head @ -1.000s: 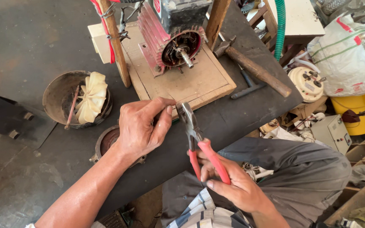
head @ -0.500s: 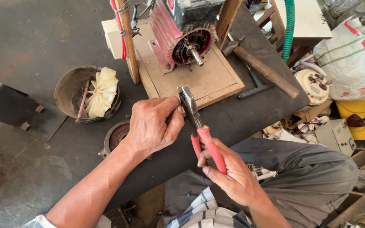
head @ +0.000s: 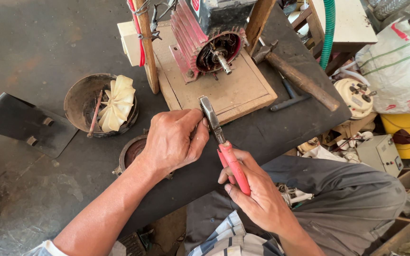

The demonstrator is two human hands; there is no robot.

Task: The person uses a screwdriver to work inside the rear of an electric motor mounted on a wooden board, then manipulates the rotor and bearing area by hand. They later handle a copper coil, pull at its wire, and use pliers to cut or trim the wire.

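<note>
Red-handled pliers (head: 224, 151) gripped in right hand (head: 257, 199), nudged toward twelve o'clock, left hand (head: 172, 142) pinching something hidden at the nose, near motor (head: 209, 40).

A red-and-white label (head: 196, 4) is seen on the motor's top edge; a white sack (head: 399, 66) with red and green stripes is slumped far right.

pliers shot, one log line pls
right hand: grips pliers | left hand: pinches at pliers' tip, part hidden | motor: on board behind
</note>
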